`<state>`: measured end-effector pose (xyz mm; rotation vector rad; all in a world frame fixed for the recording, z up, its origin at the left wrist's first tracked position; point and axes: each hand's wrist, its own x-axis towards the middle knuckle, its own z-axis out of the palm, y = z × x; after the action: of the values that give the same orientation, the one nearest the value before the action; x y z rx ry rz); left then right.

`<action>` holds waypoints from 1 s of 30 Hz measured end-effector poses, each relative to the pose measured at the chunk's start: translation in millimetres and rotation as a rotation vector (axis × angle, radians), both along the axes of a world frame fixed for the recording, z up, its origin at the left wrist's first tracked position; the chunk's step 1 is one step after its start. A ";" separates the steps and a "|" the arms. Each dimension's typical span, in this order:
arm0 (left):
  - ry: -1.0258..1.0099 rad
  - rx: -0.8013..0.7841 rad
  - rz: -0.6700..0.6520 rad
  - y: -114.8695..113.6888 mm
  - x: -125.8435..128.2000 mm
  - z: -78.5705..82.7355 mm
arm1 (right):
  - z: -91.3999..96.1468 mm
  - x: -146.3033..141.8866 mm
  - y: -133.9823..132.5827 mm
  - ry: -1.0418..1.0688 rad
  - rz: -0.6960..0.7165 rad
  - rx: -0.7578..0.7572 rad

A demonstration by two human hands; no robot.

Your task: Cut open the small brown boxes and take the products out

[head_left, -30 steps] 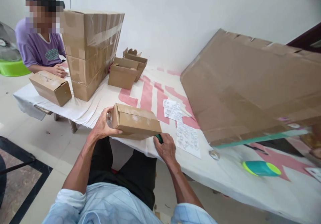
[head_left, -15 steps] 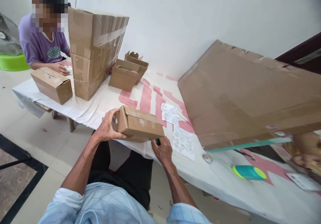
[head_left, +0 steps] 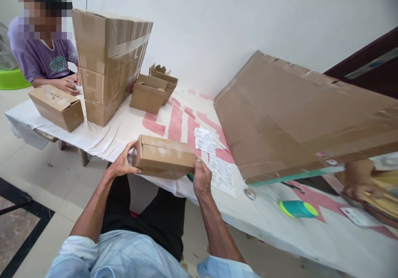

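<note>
As the white-draped table runs across our view, a cardboard panel slants over its right part, green along the lower edge. Farther left rises a taped box stack, and behind it is a purple-shirted co-worker. Between stack and panel we see two open boxes, one partly behind the other; a closed box lies just left of the stack. Our held box is over the table's near edge, directly in front of us. Our left hand is clamped on its left end, thumb low on the near side, and our right hand is clamped on the right end, its fingers partly hidden. At the far right another person's blurred hand is by a yellow thing. Two written sheets lie just beyond our right hand. A teal tub is farther right, with a clear roll between it and the sheets. Under the held box we glimpse a green thing by our right hand; whether that hand holds it, we cannot tell.
</note>
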<state>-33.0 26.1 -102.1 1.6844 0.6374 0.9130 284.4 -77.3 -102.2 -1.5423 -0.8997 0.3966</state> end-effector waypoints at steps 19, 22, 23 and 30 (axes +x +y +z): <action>0.234 0.383 0.202 -32.3 12.3 82.8 | 177.4 -96.9 17.9 -1.165 0.472 0.339; 0.270 0.374 0.223 -39.9 21.7 88.6 | 181.0 -107.6 26.5 -1.428 0.542 0.190; 0.280 0.369 0.229 -41.8 23.9 90.0 | 180.7 -108.0 28.6 -1.498 0.546 0.131; 0.286 0.373 0.249 -48.9 33.4 96.3 | 180.3 -104.2 29.7 -1.711 0.499 0.002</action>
<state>0.4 -22.8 -5.8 2.1272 0.9282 1.0208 180.2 -47.5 78.1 -1.4047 -2.5676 -0.7837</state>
